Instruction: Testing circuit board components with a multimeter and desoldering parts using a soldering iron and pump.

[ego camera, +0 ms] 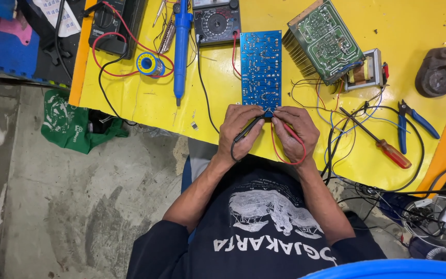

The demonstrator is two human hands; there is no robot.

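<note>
Flanking the blue circuit board (260, 67): multimeter (216, 21), desoldering pump (181, 46), screwdriver (378, 142), pliers (411, 124).

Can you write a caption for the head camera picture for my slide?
Left hand and right hand press black and red probes to a blue circuit board on a yellow table.

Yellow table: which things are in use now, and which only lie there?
In use: blue circuit board, black probe in left hand, red probe in right hand.
Lying about: screwdriver, blue pliers, solder reel, green board.
</note>
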